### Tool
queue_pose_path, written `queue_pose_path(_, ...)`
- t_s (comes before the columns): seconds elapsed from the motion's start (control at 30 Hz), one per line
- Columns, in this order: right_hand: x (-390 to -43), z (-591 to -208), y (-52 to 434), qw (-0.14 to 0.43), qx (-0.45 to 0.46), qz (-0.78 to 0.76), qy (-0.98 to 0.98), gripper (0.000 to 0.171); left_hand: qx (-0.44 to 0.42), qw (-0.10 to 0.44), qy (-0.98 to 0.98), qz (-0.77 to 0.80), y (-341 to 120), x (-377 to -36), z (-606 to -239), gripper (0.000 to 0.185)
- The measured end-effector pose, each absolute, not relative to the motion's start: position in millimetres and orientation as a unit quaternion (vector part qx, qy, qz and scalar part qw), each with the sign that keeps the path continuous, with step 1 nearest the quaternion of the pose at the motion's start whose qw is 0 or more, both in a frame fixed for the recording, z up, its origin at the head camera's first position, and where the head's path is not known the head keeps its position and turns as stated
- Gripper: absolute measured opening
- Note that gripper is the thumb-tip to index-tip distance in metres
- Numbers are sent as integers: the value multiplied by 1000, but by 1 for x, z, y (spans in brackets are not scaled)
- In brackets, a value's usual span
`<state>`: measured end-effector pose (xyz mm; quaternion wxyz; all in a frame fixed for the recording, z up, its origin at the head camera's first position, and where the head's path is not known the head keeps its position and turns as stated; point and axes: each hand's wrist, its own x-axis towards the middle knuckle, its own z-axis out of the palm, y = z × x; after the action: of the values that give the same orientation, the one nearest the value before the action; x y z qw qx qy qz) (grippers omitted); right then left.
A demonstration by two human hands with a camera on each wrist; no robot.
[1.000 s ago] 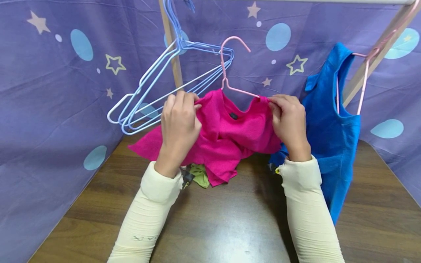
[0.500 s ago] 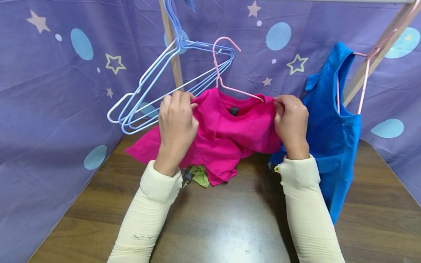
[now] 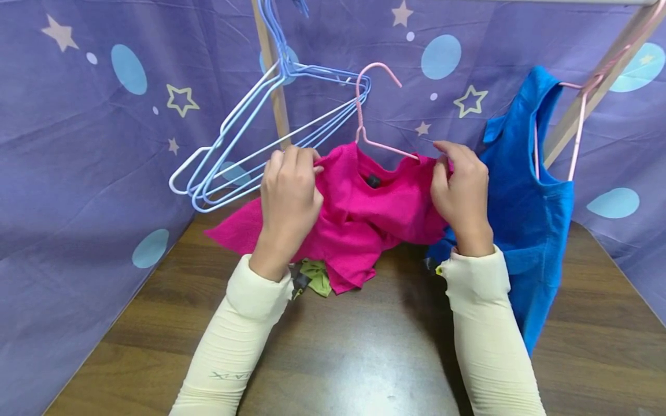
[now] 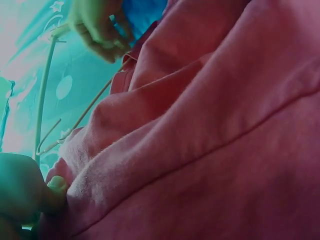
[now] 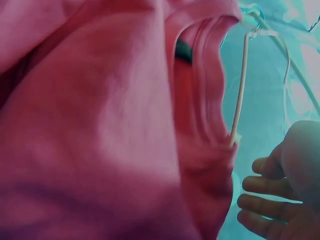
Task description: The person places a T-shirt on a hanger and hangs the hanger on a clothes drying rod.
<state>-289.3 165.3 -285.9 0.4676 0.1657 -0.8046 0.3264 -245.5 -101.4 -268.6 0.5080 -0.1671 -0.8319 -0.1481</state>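
Pink shirt [image 3: 359,214] is hanging bunched at the centre of the head view, its hem trailing onto the wooden table [image 3: 364,358], with a pink hanger [image 3: 370,110] threading through its neck and rising toward 12 o'clock. Left hand [image 3: 288,199] is pinching the shoulder at 9 o'clock of the collar; right hand [image 3: 460,188] is pinching the opposite shoulder at 3 o'clock. Blue hangers [image 3: 260,133] are dangling at 10 o'clock, a blue garment [image 3: 525,196] at 3 o'clock.

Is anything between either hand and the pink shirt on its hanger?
Nothing visible. The left hand grips one shoulder of the pink shirt and the right hand grips the other, directly on the fabric over the pink hanger.
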Motion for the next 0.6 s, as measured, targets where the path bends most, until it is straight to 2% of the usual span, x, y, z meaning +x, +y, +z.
queue_pose_path(0.27, -282, -282, 146, 476, 254, 316, -780, 27, -187, 506, -832, -127, -92, -243, -273, 5)
queue_pose_path(0.6, -281, -287, 129, 478, 310, 277, -773, 18, -202, 498, -835, -115, -84, -243, -277, 8)
